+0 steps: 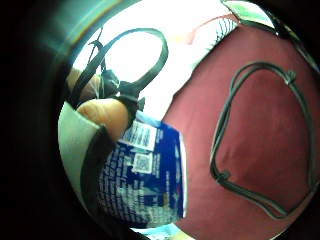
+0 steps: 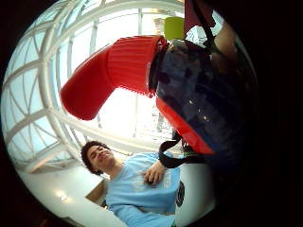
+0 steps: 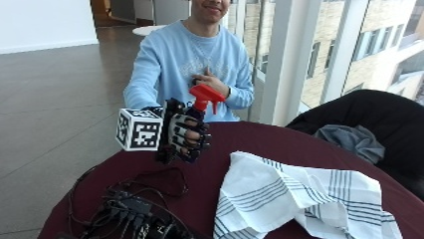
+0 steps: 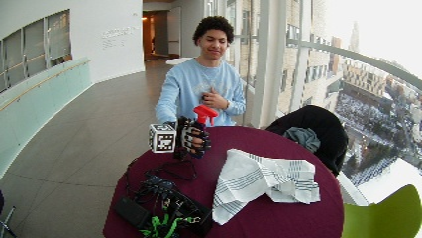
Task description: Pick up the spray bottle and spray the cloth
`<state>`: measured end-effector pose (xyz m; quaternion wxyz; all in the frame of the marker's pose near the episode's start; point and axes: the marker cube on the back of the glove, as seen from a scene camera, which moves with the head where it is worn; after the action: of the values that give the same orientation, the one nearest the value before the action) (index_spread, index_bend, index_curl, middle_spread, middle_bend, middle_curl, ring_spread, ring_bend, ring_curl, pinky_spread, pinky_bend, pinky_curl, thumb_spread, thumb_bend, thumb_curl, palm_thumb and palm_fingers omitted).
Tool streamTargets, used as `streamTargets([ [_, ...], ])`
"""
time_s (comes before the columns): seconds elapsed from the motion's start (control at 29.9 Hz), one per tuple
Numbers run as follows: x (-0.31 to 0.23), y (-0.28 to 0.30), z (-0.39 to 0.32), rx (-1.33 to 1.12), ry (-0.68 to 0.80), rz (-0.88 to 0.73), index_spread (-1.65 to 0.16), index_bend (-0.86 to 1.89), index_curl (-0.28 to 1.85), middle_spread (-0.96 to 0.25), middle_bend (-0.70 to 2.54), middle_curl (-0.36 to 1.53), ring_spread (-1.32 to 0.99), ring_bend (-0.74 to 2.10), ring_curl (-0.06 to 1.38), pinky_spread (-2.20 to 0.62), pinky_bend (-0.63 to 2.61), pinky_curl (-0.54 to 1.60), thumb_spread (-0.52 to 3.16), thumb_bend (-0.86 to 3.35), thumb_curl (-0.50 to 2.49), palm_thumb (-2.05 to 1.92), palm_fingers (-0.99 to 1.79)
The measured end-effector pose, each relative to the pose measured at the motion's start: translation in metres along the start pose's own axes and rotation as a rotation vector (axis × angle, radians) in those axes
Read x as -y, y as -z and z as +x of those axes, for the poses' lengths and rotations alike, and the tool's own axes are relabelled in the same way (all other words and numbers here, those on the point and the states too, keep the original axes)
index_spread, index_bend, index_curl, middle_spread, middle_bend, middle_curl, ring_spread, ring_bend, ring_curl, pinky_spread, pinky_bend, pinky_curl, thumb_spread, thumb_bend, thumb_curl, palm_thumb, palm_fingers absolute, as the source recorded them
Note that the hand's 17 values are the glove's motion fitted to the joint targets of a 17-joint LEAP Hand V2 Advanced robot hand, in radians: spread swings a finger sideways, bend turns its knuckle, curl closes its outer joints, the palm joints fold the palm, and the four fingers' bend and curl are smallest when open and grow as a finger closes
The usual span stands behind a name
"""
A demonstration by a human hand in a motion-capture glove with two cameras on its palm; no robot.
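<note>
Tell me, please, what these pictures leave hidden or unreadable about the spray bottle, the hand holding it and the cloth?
- Spray bottle: in the outside view the gloved right hand covers its body; only the red head shows.
- Label: in the little finger side palm view the print is too small to read.
- Trigger: no view shows a finger on it.
- Cloth: its near corner is cut off by the outside view's lower edge.

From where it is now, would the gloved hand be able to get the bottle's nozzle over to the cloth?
Probably yes. The hand holds the bottle upright above the table, and the cloth lies spread just beside it with nothing between them. The cables lie on the other side, out of the way.
</note>
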<state>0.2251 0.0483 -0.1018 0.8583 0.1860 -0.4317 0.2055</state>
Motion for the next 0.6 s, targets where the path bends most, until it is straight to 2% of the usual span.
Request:
streamTargets([
  [0.6,0.065,-0.004,-0.042,-0.225,-0.320,-0.231,-0.21,0.12,0.33,-0.06,0.25,0.43,0.02,0.46,0.38,0.20,0.20,0.35,1.15,-0.02,0.42,0.69,1.10],
])
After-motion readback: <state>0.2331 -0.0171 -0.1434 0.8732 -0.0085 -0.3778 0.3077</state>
